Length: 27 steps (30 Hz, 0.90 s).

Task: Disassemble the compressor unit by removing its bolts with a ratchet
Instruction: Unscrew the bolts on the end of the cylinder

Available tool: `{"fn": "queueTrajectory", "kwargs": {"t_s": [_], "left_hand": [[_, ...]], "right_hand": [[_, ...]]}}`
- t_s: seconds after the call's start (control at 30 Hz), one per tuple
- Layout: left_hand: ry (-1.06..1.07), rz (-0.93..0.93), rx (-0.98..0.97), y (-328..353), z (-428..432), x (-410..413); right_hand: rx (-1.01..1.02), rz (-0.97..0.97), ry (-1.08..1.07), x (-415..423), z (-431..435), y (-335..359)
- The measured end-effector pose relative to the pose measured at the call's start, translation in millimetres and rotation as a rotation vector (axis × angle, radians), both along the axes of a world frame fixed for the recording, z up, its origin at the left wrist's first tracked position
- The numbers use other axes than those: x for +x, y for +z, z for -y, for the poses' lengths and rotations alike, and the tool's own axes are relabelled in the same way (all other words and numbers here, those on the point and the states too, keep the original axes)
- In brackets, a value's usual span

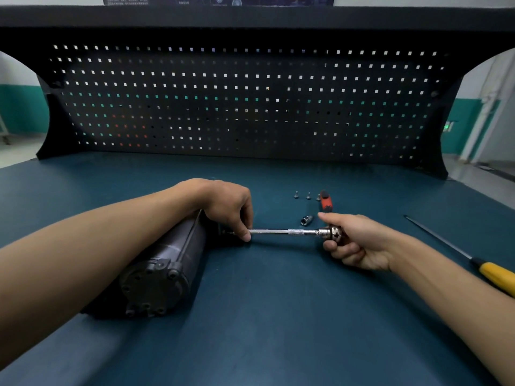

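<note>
The dark cylindrical compressor unit (164, 271) lies on its side on the blue bench, its bolted end cap facing me. My left forearm rests along it, and my left hand (228, 207) pinches the far end of a chrome extension bar (281, 232) where it meets the unit's other end. My right hand (354, 240) grips the ratchet head (333, 234); the ratchet's red and black handle (325, 202) points away from me. Three removed bolts (308, 195) stand in a row behind the bar. The bolt under the socket is hidden by my left fingers.
A loose chrome socket (306, 220) lies just behind the bar. A long screwdriver with a yellow handle (496, 275) lies at the right. A black pegboard (250, 107) closes off the back of the bench.
</note>
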<state>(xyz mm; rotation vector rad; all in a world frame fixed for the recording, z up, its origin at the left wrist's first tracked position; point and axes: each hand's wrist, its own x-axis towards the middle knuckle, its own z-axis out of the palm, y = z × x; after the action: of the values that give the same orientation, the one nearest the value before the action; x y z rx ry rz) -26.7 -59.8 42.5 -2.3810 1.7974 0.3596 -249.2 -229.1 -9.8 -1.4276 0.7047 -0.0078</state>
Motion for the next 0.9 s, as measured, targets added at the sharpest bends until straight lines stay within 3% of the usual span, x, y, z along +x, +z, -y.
{"fn": "queueTrajectory", "kwargs": {"t_s": [0.47,0.9], "left_hand": [[0.014,0.040,0.006,0.5,-0.7,-3.6],[0.013,0.064,-0.005,-0.6,-0.5,-3.4]], "right_hand": [[0.095,-0.040,0.063,-8.0,9.8,3.4],[-0.038,0.157,0.092,-16.6,8.4,3.1]]}}
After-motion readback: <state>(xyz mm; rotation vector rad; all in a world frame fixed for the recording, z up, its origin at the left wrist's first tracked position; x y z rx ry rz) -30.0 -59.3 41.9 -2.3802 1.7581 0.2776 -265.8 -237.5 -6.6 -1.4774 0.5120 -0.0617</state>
